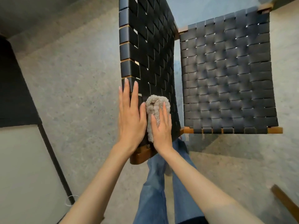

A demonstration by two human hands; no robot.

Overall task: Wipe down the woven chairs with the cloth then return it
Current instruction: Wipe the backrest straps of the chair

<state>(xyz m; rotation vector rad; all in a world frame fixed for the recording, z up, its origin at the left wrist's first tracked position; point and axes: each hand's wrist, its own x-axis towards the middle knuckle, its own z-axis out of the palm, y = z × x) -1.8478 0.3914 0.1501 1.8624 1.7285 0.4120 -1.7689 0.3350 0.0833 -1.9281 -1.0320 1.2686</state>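
Left hand (pixel 131 117) (1 of 2) is laid flat on the edge of the left woven panel (pixel 150 46), fingers straight and nearly together. One cloth (pixel 155 105), bunched, is pressed onto the same panel by the right hand (pixel 161 128), fingers straight, slightly spread. A second woven panel (pixel 226 75) is seen to the right, touched by neither hand.

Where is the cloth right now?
In the head view the cloth sits at frame centre, pressed by the right hand against the near end of the woven backrest, just beside the left hand and left of the woven seat.
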